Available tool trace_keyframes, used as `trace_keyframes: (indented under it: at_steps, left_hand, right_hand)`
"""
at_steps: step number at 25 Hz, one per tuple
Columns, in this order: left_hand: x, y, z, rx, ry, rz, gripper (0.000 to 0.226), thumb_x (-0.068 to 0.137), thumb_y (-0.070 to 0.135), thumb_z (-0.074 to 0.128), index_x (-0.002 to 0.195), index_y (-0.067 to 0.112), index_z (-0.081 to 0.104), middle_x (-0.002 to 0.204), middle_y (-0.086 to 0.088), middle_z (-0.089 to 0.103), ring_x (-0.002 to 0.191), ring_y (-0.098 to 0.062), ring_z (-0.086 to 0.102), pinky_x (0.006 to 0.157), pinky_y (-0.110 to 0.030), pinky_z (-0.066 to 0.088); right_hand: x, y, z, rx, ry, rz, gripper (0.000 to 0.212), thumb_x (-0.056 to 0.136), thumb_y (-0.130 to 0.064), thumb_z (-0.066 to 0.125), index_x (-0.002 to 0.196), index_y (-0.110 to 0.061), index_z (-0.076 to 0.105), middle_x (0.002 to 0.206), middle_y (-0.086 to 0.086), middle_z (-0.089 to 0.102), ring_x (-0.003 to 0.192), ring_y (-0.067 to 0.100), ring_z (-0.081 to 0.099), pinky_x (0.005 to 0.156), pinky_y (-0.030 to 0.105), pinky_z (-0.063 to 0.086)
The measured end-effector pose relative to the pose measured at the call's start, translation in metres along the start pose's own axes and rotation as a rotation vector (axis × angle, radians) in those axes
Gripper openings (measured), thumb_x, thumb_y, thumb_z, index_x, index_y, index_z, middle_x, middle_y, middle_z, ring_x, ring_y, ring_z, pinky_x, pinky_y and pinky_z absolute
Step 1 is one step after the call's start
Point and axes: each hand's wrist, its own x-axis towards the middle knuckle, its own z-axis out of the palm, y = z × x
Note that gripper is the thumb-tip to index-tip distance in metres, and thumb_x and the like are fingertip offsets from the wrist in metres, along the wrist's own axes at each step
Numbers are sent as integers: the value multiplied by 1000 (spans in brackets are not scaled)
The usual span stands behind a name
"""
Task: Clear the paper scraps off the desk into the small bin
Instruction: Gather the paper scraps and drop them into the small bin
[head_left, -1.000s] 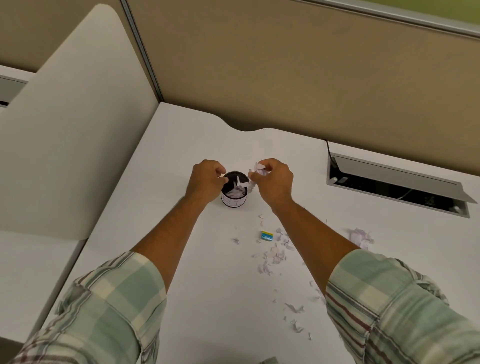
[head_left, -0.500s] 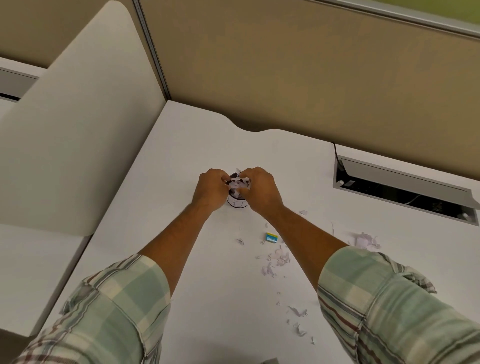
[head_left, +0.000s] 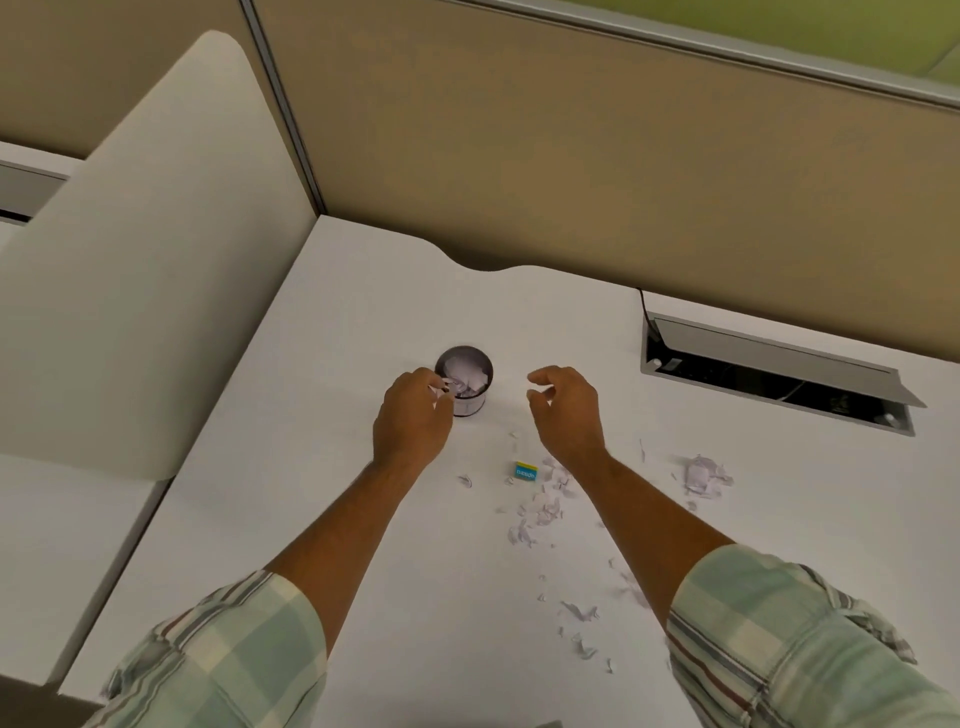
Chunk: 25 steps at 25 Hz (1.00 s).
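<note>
A small dark round bin (head_left: 464, 382) stands on the white desk (head_left: 363, 322), with white paper scraps inside it. My left hand (head_left: 413, 421) is at the bin's left rim, fingers pinched on a small white scrap. My right hand (head_left: 563, 402) hovers to the right of the bin, fingers curled apart and holding nothing. Several torn paper scraps (head_left: 540, 506) lie on the desk between my forearms. A larger crumpled heap of scraps (head_left: 701, 475) lies further right. More scraps (head_left: 579, 613) are scattered nearer to me.
A small blue and yellow eraser (head_left: 524, 471) lies among the scraps. An open cable hatch (head_left: 769, 376) is set in the desk at the right. A white divider panel (head_left: 145, 249) rises on the left, and a tan partition wall (head_left: 571, 156) runs behind.
Both hands were together over the bin, dropping scraps in. My right hand has drawn away to the right, empty. My left hand stays at the rim.
</note>
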Motion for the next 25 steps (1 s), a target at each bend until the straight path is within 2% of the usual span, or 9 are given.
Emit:
trace_keyframes:
  at_steps: [2, 5, 7, 9, 12, 15, 19, 25]
  left_hand:
    - [-21, -4, 17, 5, -39, -52, 18, 92, 30, 66, 109, 24, 64, 110, 1, 64, 100, -19, 64, 77, -33, 52]
    - [-41, -10, 44, 58, -177, -239, 44, 91, 36, 69, 130, 19, 57, 134, -8, 53, 120, -29, 60, 93, -41, 53]
    - [-50, -12, 60, 94, -265, -337, 63, 89, 40, 71, 142, 16, 48, 144, -13, 44, 129, -34, 54, 102, -48, 51]
    - [-56, -9, 75, 141, -301, -365, 73, 86, 43, 74, 147, 16, 44, 146, -14, 40, 133, -37, 50, 104, -50, 50]
    - [-62, -2, 92, 178, -296, -344, 79, 83, 47, 76, 147, 17, 43, 147, -14, 39, 135, -37, 45, 103, -50, 49]
    - [-67, 10, 111, 194, -304, -307, 83, 79, 48, 79, 147, 19, 43, 146, -13, 38, 134, -36, 46, 103, -47, 48]
    - [-80, 28, 136, 205, -312, -242, 86, 74, 44, 85, 146, 23, 44, 141, -11, 39, 130, -34, 47, 101, -42, 47]
    - [-99, 44, 167, 268, -369, -154, 97, 65, 42, 93, 147, 26, 44, 142, -9, 37, 130, -31, 42, 104, -41, 47]
  right_hand:
    - [-20, 33, -20, -36, 2, 56, 19, 93, -13, 66, 112, -17, 70, 113, 1, 68, 80, 9, 60, 83, 22, 49]
    - [-43, 91, -59, -69, 39, 147, 20, 95, -16, 66, 115, -18, 68, 119, 4, 65, 85, 10, 61, 83, 22, 47]
    - [-50, 127, -90, -125, 72, 239, 24, 96, -20, 66, 120, -19, 66, 127, 4, 61, 95, 13, 61, 88, 25, 48]
    - [-53, 160, -120, -178, 83, 340, 30, 97, -25, 64, 127, -20, 61, 134, 6, 55, 107, 19, 61, 95, 30, 49]
    - [-49, 196, -152, -284, -7, 461, 48, 98, -40, 60, 139, -19, 49, 143, 12, 46, 126, 34, 54, 100, 47, 52]
    - [-39, 215, -161, -398, -194, 534, 67, 97, -53, 54, 151, -18, 33, 150, 18, 37, 137, 41, 42, 103, 54, 48]
    - [-37, 218, -144, -428, -319, 485, 69, 95, -60, 51, 149, -22, 33, 149, 16, 34, 135, 42, 40, 99, 53, 48]
    - [-50, 207, -104, -533, -490, 189, 68, 96, -59, 48, 150, -25, 28, 149, 9, 29, 131, 34, 37, 92, 50, 53]
